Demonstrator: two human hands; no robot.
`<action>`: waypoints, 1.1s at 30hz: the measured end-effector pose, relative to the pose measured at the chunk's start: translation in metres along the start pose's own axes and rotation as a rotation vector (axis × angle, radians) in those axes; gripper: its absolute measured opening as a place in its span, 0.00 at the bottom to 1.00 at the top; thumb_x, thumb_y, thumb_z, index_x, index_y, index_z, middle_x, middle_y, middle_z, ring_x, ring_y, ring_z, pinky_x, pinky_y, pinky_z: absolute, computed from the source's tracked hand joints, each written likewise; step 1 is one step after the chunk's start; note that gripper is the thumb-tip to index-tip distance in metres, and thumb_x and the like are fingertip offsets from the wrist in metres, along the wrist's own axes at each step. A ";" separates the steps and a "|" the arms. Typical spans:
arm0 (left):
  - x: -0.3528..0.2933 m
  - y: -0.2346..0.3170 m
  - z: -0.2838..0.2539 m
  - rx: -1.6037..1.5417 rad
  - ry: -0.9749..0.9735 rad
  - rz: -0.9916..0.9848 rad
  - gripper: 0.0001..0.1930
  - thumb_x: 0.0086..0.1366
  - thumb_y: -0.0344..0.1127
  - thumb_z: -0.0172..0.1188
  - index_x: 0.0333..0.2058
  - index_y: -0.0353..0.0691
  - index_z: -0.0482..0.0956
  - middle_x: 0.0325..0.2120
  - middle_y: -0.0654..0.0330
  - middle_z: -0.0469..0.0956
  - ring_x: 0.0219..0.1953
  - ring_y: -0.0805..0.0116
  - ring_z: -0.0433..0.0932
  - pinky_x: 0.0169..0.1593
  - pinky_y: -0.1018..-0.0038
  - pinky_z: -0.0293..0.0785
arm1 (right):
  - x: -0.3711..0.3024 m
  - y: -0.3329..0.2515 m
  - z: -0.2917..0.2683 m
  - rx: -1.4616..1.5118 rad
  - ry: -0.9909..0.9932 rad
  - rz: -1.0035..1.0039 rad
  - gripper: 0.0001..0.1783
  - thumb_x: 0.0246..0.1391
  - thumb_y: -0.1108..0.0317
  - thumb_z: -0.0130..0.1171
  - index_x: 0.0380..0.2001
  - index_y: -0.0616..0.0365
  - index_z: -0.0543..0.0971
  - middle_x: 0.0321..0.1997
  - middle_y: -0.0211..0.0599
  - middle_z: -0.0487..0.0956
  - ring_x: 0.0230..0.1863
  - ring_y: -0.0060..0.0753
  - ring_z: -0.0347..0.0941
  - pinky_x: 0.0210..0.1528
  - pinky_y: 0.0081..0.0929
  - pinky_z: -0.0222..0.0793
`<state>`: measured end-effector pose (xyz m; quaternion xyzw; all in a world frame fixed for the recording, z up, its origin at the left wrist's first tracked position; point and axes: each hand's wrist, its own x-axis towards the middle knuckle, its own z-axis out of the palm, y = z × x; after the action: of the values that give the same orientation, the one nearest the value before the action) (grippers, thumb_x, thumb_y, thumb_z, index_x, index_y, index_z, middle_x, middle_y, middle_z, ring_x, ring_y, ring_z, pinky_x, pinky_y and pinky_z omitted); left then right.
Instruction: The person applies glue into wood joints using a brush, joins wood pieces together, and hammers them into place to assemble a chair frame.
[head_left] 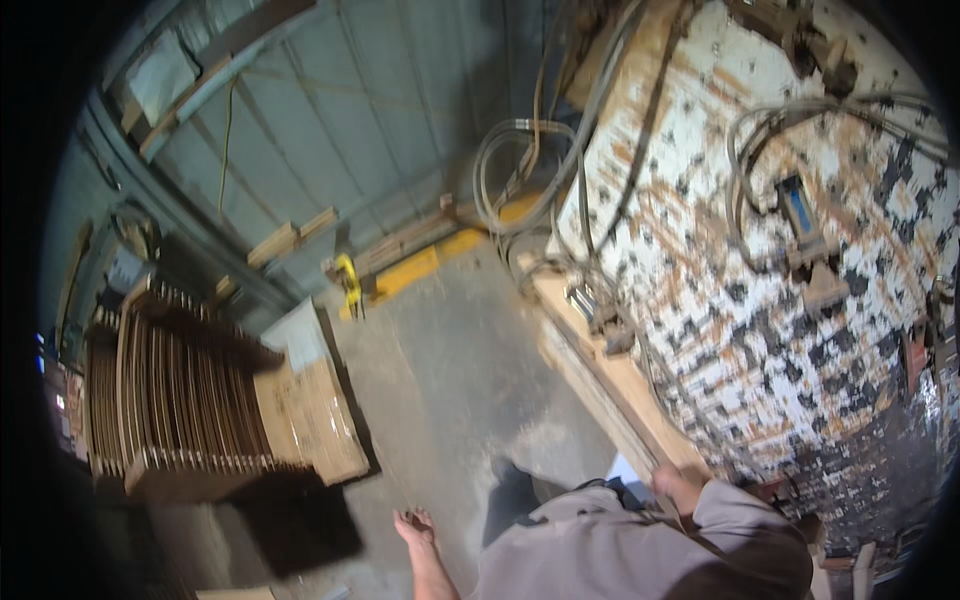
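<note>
My left hand (415,522) hangs low over the floor, its fingers loosely apart with nothing in them. My right hand (678,485) is at the near end of a long wooden board (625,395) along the worktable's edge. Its fingers are blurred, and whether they grip the board cannot be made out. A pale blue-white flat piece (628,478) shows beside that hand, partly behind my grey shirt. On the board's far part lies a small metal tool or fitting (605,322), with thin hoses around it.
The worktable (690,270) has a white, scuffed, dark-spotted top bearing a blue-marked tool (797,212) and looped hoses (745,160). Left stands a stack of brown panels (195,385) with a cardboard sheet (310,415). A yellow clamp-like tool (350,285) and yellow beam (430,262) are by the wall.
</note>
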<state>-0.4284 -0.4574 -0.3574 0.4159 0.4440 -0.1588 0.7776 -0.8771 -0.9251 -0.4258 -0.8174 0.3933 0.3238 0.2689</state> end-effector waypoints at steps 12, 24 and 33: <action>-0.210 0.097 0.773 0.486 -1.148 1.805 0.17 0.61 0.32 0.59 0.49 0.36 0.74 0.44 0.53 0.75 0.48 0.60 0.75 0.50 0.68 0.72 | 0.112 -0.203 -0.132 1.513 0.047 0.309 0.14 0.56 0.66 0.58 0.37 0.69 0.77 0.27 0.50 0.80 0.25 0.43 0.80 0.24 0.35 0.78; -0.388 0.002 1.192 0.723 -1.122 2.894 0.31 0.71 0.59 0.38 0.61 0.44 0.67 0.60 0.50 0.66 0.60 0.47 0.65 0.61 0.56 0.63 | 0.223 -0.267 -0.319 1.018 0.637 0.559 0.25 0.52 0.49 0.60 0.39 0.62 0.81 0.31 0.46 0.81 0.32 0.42 0.78 0.37 0.42 0.75; -0.403 -0.072 1.219 -0.323 -1.219 2.789 0.24 0.68 0.58 0.43 0.41 0.50 0.82 0.46 0.62 0.80 0.51 0.57 0.75 0.57 0.53 0.61 | 0.216 -0.431 -0.218 1.484 0.427 1.185 0.22 0.52 0.53 0.56 0.22 0.64 0.82 0.23 0.48 0.80 0.29 0.47 0.79 0.35 0.45 0.73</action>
<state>-0.0163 -1.5106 0.2546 0.2758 -0.6535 0.5828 0.3966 -0.3518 -0.9425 -0.3649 -0.1514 0.8856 -0.0786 0.4320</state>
